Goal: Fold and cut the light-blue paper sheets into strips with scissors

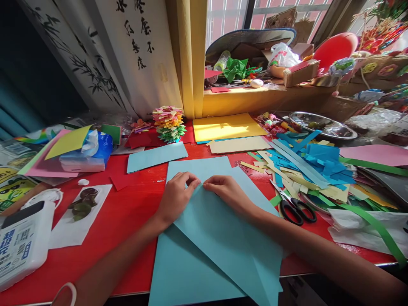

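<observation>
"Where's the blue sheet (pixel 219 238)?"
"Left of the scissors (pixel 296 207), atop other blue paper (pixel 178 265). Left hand (pixel 177 195) and right hand (pixel 228 191) both pinch its far corner, fingers closed."
"Any writing?"
"Chinese characters, on the curtain (pixel 117 55) and white box (pixel 32 244), both left of the scissors."

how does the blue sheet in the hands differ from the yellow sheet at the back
The blue sheet is pinched by the left hand and right hand; no hand touches the yellow sheet. Bright sun patches fall on the yellow sheet, but none on the blue sheet. Both look unprinted.
</observation>
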Demonstrator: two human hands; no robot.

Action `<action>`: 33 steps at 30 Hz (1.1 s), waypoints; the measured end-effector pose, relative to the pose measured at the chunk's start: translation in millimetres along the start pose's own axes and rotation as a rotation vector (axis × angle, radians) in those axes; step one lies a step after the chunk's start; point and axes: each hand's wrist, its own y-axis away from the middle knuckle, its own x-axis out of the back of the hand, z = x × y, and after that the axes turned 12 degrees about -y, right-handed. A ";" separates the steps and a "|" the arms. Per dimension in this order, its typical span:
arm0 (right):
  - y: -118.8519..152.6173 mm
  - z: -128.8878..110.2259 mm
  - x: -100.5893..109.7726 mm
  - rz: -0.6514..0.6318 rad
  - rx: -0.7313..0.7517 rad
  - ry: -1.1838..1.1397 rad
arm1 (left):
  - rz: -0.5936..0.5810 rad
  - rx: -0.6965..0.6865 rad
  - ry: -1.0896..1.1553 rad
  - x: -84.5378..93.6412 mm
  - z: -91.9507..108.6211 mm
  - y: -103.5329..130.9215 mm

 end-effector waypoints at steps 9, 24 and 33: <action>-1.2 -0.8 2.3 0.018 -0.002 0.056 | 0.015 0.036 -0.035 8.5 -9.3 -8.8; -5.0 7.4 7.2 0.026 -0.006 0.116 | 0.188 0.181 -0.228 28.9 -40.4 -29.1; -5.4 1.2 8.0 0.071 0.004 0.128 | 0.368 0.179 -0.358 44.1 -62.8 -37.9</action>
